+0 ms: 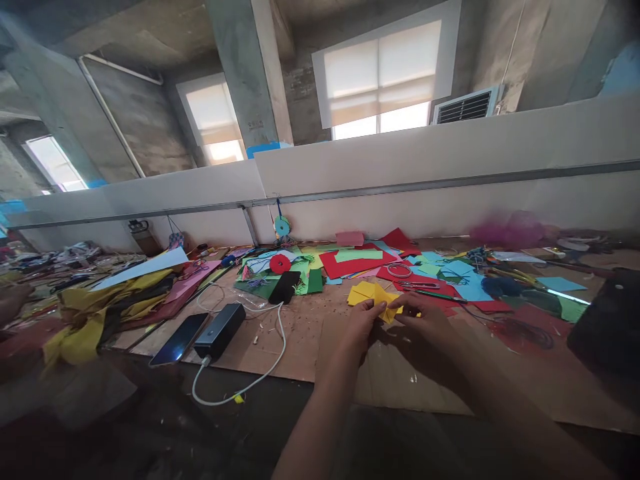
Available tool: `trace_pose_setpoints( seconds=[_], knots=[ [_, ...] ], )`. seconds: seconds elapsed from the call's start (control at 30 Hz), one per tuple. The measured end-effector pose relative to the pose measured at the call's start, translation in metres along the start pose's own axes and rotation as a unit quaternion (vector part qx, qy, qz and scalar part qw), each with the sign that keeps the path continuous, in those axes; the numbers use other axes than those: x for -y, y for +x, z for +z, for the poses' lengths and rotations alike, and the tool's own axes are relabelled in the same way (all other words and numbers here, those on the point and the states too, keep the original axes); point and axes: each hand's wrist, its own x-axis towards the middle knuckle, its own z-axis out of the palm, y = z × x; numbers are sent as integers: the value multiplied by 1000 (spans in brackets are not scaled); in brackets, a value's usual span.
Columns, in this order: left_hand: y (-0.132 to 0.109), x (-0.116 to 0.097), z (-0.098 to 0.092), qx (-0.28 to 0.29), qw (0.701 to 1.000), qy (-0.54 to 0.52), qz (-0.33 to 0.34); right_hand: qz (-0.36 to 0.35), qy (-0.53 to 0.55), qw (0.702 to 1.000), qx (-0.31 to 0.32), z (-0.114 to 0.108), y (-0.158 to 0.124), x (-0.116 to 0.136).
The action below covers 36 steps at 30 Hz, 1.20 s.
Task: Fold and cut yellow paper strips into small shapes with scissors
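Both my hands meet over a cardboard sheet (pixel 300 333) on the table. My left hand (pixel 363 323) and my right hand (pixel 425 320) each pinch an edge of one folded yellow paper piece (pixel 387 308), held just above the cardboard. More yellow paper (pixel 363 292) lies flat right behind it. Fingers of both hands are closed on the piece.
Coloured paper sheets (pixel 350 261), scissors (pixel 417 285) and a tape ring (pixel 399 270) lie beyond my hands. A phone (pixel 179 339) and a power bank (pixel 220 330) with a white cable (pixel 260 380) sit to the left. A white partition (pixel 400 180) backs the table. Paper scraps (pixel 100 307) pile at far left.
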Motion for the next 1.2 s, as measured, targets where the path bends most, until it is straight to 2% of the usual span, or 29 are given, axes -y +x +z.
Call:
trace_pose_setpoints(
  seconds=[0.57,0.93,1.2],
  knots=[
    [-7,-8,7,-12,996,89,-8,23,-15,999,-27,0,0,6],
    [-9,-11,10,11,994,102,-21,46,-24,998,-37,1,-1,4],
    [-7,-8,8,5,990,140,18,47,-13,998,-47,3,0,0]
  ],
)
